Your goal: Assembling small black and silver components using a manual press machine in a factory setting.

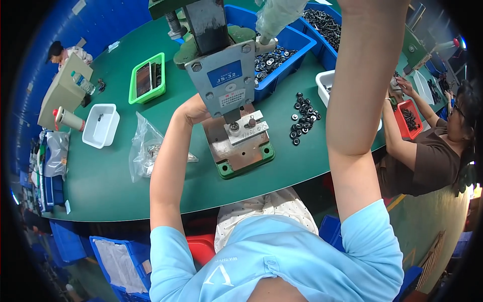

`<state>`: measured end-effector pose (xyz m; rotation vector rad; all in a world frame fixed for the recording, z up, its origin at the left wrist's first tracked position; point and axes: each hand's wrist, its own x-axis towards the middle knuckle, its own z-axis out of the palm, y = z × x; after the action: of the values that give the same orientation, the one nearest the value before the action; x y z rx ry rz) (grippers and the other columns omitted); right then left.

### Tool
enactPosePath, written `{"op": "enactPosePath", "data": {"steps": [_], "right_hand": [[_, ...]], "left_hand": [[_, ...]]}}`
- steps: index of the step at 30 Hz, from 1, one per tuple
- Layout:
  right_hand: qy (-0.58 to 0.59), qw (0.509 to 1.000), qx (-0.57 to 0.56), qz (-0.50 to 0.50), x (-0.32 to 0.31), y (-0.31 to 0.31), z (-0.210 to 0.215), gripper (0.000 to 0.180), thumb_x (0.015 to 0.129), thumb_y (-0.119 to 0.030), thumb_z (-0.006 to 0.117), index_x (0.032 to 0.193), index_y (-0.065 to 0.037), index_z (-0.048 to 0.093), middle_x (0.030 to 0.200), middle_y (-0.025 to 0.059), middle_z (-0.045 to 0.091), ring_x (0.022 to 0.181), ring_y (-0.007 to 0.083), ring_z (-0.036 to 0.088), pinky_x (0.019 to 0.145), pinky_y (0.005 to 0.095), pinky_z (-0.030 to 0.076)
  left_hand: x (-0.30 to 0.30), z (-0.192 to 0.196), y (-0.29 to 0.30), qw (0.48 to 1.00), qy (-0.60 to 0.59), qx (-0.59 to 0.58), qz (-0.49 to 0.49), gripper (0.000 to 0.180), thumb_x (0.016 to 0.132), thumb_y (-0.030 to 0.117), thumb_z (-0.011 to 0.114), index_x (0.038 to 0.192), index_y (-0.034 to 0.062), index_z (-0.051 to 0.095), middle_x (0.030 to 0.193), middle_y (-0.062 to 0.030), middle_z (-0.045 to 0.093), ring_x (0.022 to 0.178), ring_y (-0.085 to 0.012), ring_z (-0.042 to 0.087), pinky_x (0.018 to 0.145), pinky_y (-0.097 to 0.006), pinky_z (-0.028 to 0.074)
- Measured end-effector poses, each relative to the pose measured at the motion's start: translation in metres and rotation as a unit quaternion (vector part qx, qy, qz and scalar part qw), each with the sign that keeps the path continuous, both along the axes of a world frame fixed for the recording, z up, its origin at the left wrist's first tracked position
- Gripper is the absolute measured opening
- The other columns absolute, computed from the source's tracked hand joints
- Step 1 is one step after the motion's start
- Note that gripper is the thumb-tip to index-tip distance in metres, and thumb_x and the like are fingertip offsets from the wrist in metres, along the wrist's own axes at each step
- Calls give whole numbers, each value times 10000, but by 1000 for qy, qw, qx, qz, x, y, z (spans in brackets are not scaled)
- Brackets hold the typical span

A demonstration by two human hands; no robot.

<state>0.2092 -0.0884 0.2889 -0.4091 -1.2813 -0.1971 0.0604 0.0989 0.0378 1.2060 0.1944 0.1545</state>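
A green and grey bench press (224, 80) stands before me on the green table. Under its ram, a metal fixture block (249, 132) sits on the base plate (221, 146). My left hand (197, 108) reaches in beside the press on its left; the press head hides the fingers, so what they hold or touch cannot be seen. My right forearm (365, 65) stretches up past the top edge, and the right hand lies outside the picture. Right of the press is a loose pile of small black round parts with light centres (304, 118).
Blue bins (297, 63) of similar parts stand behind the press. At left are a clear plastic bag (146, 151), a white tray (100, 126) and a green basket (133, 83). A co-worker (432, 156) works at right near a red basket (408, 118); another person (70, 53) is far left.
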Motion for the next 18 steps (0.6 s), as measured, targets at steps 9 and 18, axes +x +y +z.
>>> {"op": "enactPosePath", "data": {"steps": [9,18], "right_hand": [[113,991,48,59,-9,16,-13,368,919,-348,450,890,-9,589,717,77,589,634,155,604,668,290,520],[-82,844,-486,-212,-3,-19,-253,153,756,-151,668,879,-63,649,880,38,600,868,175,505,815,305,368]], "left_hand": [[-11,14,-12,984,-17,31,177,450,793,111,670,1201,2,514,1114,-96,585,1020,-172,553,843,-307,461],[-81,-13,-86,911,-24,33,410,393,826,32,620,1199,-29,517,951,-126,634,821,-170,628,758,-274,510]]}}
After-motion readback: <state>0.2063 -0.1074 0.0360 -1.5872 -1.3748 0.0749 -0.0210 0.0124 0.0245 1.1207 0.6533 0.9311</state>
